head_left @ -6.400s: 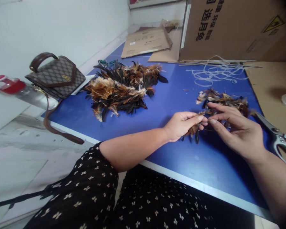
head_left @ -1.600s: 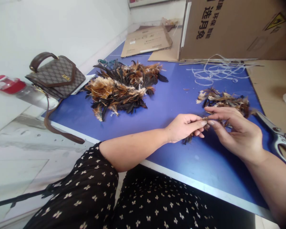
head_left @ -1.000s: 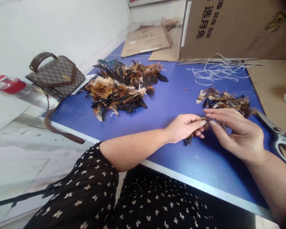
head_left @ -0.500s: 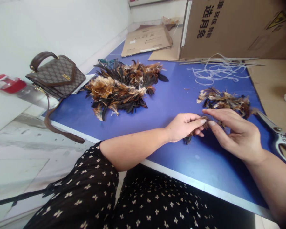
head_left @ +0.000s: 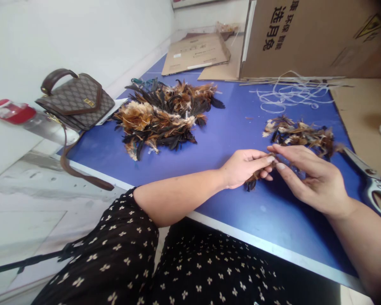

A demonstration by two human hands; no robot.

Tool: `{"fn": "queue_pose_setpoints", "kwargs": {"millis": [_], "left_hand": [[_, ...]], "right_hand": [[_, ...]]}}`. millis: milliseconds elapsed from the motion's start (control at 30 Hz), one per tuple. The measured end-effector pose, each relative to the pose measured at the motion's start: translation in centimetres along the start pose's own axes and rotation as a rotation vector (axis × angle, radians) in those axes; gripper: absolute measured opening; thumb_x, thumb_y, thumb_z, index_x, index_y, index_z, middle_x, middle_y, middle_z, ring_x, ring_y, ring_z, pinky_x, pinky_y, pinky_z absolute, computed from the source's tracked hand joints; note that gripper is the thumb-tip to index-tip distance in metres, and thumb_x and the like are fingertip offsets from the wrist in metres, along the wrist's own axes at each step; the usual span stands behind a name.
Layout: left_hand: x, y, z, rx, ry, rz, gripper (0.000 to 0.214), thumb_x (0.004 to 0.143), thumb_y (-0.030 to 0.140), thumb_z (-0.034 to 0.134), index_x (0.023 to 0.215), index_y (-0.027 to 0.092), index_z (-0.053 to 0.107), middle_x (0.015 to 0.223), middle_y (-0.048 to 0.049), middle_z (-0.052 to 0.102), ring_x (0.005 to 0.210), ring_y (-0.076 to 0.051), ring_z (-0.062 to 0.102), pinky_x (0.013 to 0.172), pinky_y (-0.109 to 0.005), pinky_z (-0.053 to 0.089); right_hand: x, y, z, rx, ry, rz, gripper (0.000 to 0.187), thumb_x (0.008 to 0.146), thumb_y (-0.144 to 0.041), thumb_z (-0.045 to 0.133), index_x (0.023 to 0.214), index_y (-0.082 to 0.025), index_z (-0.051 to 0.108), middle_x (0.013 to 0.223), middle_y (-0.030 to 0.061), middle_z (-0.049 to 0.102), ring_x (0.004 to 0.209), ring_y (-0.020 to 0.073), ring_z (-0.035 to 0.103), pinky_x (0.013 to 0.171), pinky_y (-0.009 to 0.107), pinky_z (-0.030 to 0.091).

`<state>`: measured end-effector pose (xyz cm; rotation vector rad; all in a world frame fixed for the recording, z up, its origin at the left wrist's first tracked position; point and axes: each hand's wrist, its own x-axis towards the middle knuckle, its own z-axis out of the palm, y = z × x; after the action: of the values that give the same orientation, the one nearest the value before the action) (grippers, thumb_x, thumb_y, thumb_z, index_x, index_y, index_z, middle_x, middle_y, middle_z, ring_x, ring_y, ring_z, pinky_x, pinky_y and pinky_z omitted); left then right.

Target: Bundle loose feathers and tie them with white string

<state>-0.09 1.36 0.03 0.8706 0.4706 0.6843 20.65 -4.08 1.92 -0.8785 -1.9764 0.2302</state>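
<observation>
My left hand (head_left: 246,168) is closed, thumb over forefinger, on a small bunch of brown and black feathers (head_left: 250,183), whose dark ends hang below the fingers. Close against those fingertips is my right hand (head_left: 311,178), forefinger and thumb stretched out with a gap between them at the bunch's other end. Whether the right fingertips touch the feathers is hard to see. Just behind the right hand lies a loose pile of brown, black and cream feathers (head_left: 300,134). Large scissors (head_left: 371,178) rest to its right, partly cut off by the frame edge.
A bigger heap of feather bunches (head_left: 158,116) covers the left of the blue table (head_left: 231,127). White string (head_left: 292,95) lies tangled at the back before a large cardboard box (head_left: 314,42). A handbag (head_left: 78,101) and a bottle (head_left: 34,120) stand at the far left.
My right hand has moved slightly left, bringing its fingertips closer to the left ones. The left hand keeps its hold on the feathers, almost in place.
</observation>
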Motion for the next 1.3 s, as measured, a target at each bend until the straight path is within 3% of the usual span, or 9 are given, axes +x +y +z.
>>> {"fn": "queue_pose_setpoints", "kwargs": {"millis": [367, 467, 567, 667, 800, 933, 1133, 1233, 1300], "left_hand": [[-0.1, 0.0, 0.0, 0.028, -0.002, -0.022, 0.041, 0.093, 0.044, 0.097, 0.091, 0.012, 0.071, 0.08, 0.0029, 0.069, 0.067, -0.006, 0.062, 0.082, -0.034, 0.063], [-0.1, 0.1, -0.2, 0.046, -0.03, -0.044, 0.044, 0.09, 0.047, 0.099, 0.093, 0.012, 0.073, 0.079, 0.0037, 0.068, 0.067, -0.006, 0.062, 0.081, -0.033, 0.063], [-0.2, 0.1, -0.4, 0.082, -0.072, -0.082, 0.046, 0.088, 0.05, 0.101, 0.093, 0.012, 0.075, 0.077, 0.0031, 0.069, 0.065, -0.005, 0.063, 0.079, -0.032, 0.062], [-0.3, 0.2, -0.6, 0.097, -0.138, -0.103, 0.047, 0.088, 0.051, 0.101, 0.087, 0.012, 0.074, 0.073, 0.0029, 0.068, 0.064, -0.006, 0.064, 0.078, -0.033, 0.062], [-0.2, 0.2, -0.6, 0.063, -0.242, -0.137, 0.042, 0.09, 0.046, 0.101, 0.094, 0.01, 0.079, 0.072, 0.0027, 0.068, 0.063, -0.007, 0.063, 0.082, -0.037, 0.065], [-0.2, -0.1, -0.6, 0.015, -0.247, -0.174, 0.041, 0.092, 0.046, 0.099, 0.102, 0.01, 0.082, 0.079, 0.0007, 0.071, 0.069, -0.008, 0.067, 0.087, -0.038, 0.066], [-0.1, -0.2, -0.7, 0.083, -0.227, -0.122, 0.041, 0.092, 0.047, 0.098, 0.099, 0.01, 0.082, 0.076, 0.0032, 0.066, 0.067, -0.007, 0.061, 0.083, -0.036, 0.064], [0.0, 0.0, -0.8, 0.103, -0.2, -0.065, 0.039, 0.095, 0.046, 0.095, 0.099, 0.011, 0.08, 0.075, 0.003, 0.065, 0.068, -0.008, 0.063, 0.08, -0.034, 0.062], [0.1, 0.1, -0.9, 0.076, -0.179, -0.017, 0.039, 0.097, 0.048, 0.092, 0.101, 0.011, 0.08, 0.073, 0.0042, 0.063, 0.066, -0.008, 0.06, 0.081, -0.034, 0.062]], "right_hand": [[0.0, 0.0, 0.0, 0.023, -0.032, 0.041, 0.053, 0.104, -0.017, 0.08, 0.152, -0.04, 0.081, 0.14, 0.0079, 0.088, 0.124, 0.0302, 0.086, 0.11, 0.054, 0.07], [-0.1, -0.2, -0.2, 0.041, 0.004, 0.098, 0.049, 0.105, -0.019, 0.081, 0.15, -0.04, 0.083, 0.138, 0.0067, 0.089, 0.123, 0.029, 0.086, 0.112, 0.053, 0.07], [-0.1, -0.2, -0.7, 0.083, -0.048, 0.194, 0.043, 0.106, -0.024, 0.081, 0.146, -0.039, 0.085, 0.134, 0.0055, 0.09, 0.121, 0.0273, 0.087, 0.112, 0.05, 0.071], [-0.1, 0.0, -1.3, 0.159, -0.12, 0.27, 0.028, 0.105, -0.03, 0.084, 0.132, -0.036, 0.092, 0.125, 0.0048, 0.092, 0.118, 0.026, 0.089, 0.109, 0.046, 0.074], [-0.1, 0.1, -1.8, 0.235, -0.101, 0.352, 0.008, 0.102, -0.034, 0.09, 0.107, -0.031, 0.094, 0.122, 0.0062, 0.093, 0.115, 0.0254, 0.09, 0.108, 0.043, 0.074], [0.1, 0.0, -1.5, 0.244, -0.087, 0.39, 0.017, 0.105, -0.04, 0.085, 0.096, -0.028, 0.091, 0.124, 0.0091, 0.092, 0.118, 0.0268, 0.089, 0.11, 0.045, 0.073], [0.2, -0.3, -0.4, 0.206, -0.04, 0.364, 0.023, 0.109, -0.042, 0.079, 0.094, -0.025, 0.085, 0.119, 0.0099, 0.091, 0.1, 0.0229, 0.089, 0.092, 0.036, 0.075], [-0.2, -0.5, 0.0, 0.148, 0.036, 0.367, 0.016, 0.111, -0.036, 0.076, 0.11, -0.027, 0.09, 0.12, 0.0074, 0.092, 0.107, 0.0214, 0.089, 0.101, 0.035, 0.074], [-0.6, -0.4, 0.1, 0.094, 0.102, 0.365, 0.024, 0.112, -0.031, 0.075, 0.13, -0.031, 0.09, 0.126, 0.0059, 0.092, 0.114, 0.0222, 0.089, 0.111, 0.04, 0.072]]}}
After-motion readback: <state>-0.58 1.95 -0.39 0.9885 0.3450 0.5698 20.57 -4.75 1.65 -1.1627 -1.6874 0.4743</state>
